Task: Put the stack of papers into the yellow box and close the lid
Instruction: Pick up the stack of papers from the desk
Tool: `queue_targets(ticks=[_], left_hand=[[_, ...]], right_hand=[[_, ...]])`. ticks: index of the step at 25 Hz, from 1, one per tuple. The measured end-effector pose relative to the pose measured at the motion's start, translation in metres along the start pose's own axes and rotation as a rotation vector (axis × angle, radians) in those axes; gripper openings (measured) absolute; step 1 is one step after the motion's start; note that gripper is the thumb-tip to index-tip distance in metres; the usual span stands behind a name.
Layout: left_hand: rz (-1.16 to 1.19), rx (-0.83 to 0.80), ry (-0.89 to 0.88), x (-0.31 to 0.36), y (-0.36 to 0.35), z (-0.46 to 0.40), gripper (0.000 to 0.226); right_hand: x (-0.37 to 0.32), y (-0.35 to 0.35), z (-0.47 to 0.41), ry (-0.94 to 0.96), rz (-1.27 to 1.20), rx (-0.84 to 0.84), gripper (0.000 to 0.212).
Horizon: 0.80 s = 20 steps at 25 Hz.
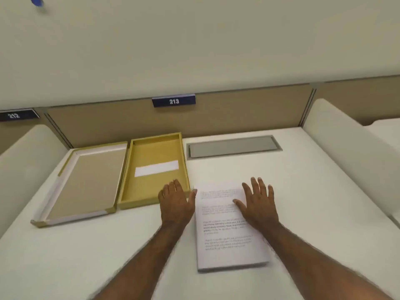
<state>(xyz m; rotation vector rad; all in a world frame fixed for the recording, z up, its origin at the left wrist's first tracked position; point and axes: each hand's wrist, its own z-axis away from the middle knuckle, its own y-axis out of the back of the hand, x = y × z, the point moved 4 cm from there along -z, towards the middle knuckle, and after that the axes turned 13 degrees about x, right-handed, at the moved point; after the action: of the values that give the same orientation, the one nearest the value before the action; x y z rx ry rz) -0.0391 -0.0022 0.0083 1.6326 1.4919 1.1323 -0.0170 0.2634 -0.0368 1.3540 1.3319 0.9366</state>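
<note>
A stack of papers (229, 230) lies flat on the white tabletop (303, 191), printed side up, with blocks of text too blurred to read. Just to its left stands the yellow box (151, 191), open, its near right corner close to the far left corner of the stack. Inside the box a white strip of paper (156, 168) lies across the bottom. The lid (86, 180) lies inside-up on the tabletop, touching the left side of the box, showing a brown inner face with white edges.

The left hand (176, 202) is spread palm down over the near right corner of the box, its fingers (177, 186) released and holding nothing, with the thumb reaching toward the left edge of the stack. Whether the palm touches the box or hovers above it cannot be told. The right hand (257, 204) lies palm down over the far right part of the stack, its fingers (259, 187) spread open and released, gripping nothing; the thumb points left across the top sheet.

Behind the stack a grey hatch (233, 146) is set into the tabletop. A brown partition (238, 111) runs along the back, carrying a dark plate (173, 101) marked 213 and, further left, another plate (15, 115) marked 212.
</note>
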Motion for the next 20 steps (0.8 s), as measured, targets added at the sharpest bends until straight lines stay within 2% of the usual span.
queue_targets(ticks=[3,5,8,11,15,16,17,18,19,20], left_hand=[[0.047,-0.081,0.126,0.007,-0.013,0.029,0.069],[0.096,-0.185,0.174,0.011,-0.023,0.049,0.065],[0.283,-0.339,0.333,0.015,-0.035,0.066,0.054],[0.385,-0.373,0.48,0.016,-0.043,0.069,0.049],[0.428,-0.427,0.588,0.013,-0.046,0.06,0.043],[0.427,-0.451,0.629,0.01,-0.046,0.061,0.046],[0.434,-0.474,0.66,0.008,-0.046,0.062,0.05],[0.449,-0.502,0.69,0.007,-0.046,0.062,0.05],[0.469,-0.526,0.711,0.007,-0.046,0.062,0.047],[0.501,-0.552,0.731,0.007,-0.047,0.06,0.047]], right_hand=[[0.009,-0.019,0.015,-0.065,-0.013,-0.001,0.084],[0.011,-0.021,0.021,-0.147,-0.079,0.008,0.085],[0.012,-0.017,0.027,-0.217,-0.214,-0.011,0.083],[0.018,-0.014,0.032,-0.276,-0.308,-0.015,0.075],[0.033,-0.014,0.037,-0.495,-0.559,-0.213,0.071],[0.036,-0.013,0.038,-0.578,-0.627,-0.259,0.061],[0.04,-0.017,0.042,-0.652,-0.699,-0.303,0.039],[0.04,-0.019,0.044,-0.691,-0.778,-0.346,0.026],[0.038,-0.018,0.042,-0.729,-0.842,-0.376,0.034],[0.039,-0.021,0.038,-0.767,-0.879,-0.392,0.031]])
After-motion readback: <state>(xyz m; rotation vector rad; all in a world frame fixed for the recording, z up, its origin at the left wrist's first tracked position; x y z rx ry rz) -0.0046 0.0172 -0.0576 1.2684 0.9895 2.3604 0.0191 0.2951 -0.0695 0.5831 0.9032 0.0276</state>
